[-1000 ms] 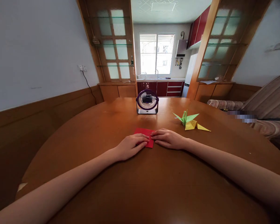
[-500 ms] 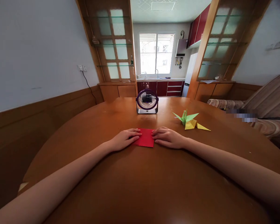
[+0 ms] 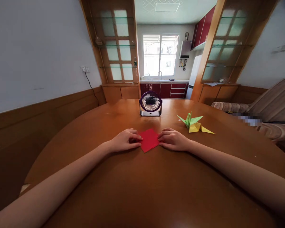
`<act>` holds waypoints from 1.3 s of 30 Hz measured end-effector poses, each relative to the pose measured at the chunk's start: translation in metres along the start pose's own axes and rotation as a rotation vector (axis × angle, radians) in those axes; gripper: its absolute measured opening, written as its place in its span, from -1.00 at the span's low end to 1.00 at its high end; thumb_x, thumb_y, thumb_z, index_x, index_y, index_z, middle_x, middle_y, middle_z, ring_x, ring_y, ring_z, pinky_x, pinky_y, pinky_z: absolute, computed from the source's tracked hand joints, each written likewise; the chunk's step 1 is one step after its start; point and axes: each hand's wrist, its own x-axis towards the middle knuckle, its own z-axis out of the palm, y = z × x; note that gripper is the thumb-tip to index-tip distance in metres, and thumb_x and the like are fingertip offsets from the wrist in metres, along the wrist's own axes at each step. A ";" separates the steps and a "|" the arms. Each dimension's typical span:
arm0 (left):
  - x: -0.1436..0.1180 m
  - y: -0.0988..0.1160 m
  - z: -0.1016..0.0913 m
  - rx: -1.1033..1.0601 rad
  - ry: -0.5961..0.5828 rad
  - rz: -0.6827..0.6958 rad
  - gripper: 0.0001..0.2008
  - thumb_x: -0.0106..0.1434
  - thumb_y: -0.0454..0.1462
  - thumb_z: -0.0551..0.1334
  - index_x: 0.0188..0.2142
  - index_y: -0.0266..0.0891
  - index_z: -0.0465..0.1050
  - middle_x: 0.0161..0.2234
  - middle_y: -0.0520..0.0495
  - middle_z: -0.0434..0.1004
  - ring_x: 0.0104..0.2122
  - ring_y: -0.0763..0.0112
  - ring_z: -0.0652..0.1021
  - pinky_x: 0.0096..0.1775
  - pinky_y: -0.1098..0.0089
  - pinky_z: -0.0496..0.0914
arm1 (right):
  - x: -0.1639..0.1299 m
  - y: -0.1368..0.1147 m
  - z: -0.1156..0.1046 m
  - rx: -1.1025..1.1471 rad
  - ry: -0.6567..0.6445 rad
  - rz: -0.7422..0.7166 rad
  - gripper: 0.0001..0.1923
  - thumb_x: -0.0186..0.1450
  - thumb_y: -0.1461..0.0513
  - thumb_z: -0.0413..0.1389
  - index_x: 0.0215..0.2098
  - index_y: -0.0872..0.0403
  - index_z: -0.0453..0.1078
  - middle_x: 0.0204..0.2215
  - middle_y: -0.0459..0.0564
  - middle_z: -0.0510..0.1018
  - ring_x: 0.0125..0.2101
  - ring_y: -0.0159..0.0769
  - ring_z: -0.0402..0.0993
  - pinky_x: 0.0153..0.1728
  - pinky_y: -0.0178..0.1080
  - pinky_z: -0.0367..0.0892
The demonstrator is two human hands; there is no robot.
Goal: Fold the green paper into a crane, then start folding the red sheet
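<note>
A red square of folded paper lies on the wooden table, turned so that one corner points toward me. My left hand pinches its left corner between thumb and fingers. At the opposite corner, my right hand has its fingertips closed on the right edge. Both wrists rest low over the tabletop. To the right of my right hand stand a green paper crane and a yellow folded paper piece, close against each other.
A small purple desk fan stands beyond the paper on the round brown table. A striped sofa is at the right. Glass-shelved cabinets frame a kitchen behind, and a cord hangs from a wall socket.
The red paper has been rotated on the table, from edge facing me to corner facing me. My hands have shifted to its left and right corners.
</note>
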 end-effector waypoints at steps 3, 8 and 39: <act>-0.003 -0.006 -0.003 -0.140 -0.028 0.001 -0.56 0.10 -0.05 0.37 -0.02 -0.06 0.53 -0.04 -0.14 0.50 -0.01 0.19 0.44 0.08 0.19 0.26 | -0.001 0.003 -0.002 -0.009 0.006 0.039 -0.81 0.32 0.14 0.13 -0.18 0.04 0.50 -0.18 0.02 0.60 -0.12 -0.22 0.52 0.09 -0.01 0.23; -0.004 -0.010 0.000 -0.278 0.000 -0.068 -0.54 0.12 -0.06 0.36 0.01 -0.09 0.51 -0.04 -0.16 0.48 -0.02 0.22 0.46 0.04 0.20 0.34 | -0.002 0.007 -0.005 0.112 0.014 0.088 -0.77 0.29 0.10 0.19 -0.18 0.06 0.51 -0.18 0.03 0.60 -0.13 -0.22 0.51 0.04 -0.03 0.28; 0.003 -0.018 0.020 -0.061 0.276 -0.271 -0.75 0.23 -0.16 0.26 -0.17 -0.23 0.55 -0.41 -0.02 0.51 -0.41 0.41 0.49 -0.32 0.40 0.38 | -0.003 0.016 0.005 -0.056 0.094 0.247 -0.81 0.35 0.17 0.07 -0.37 0.10 0.37 -0.34 0.03 0.48 -0.31 -0.24 0.40 -0.22 -0.15 0.34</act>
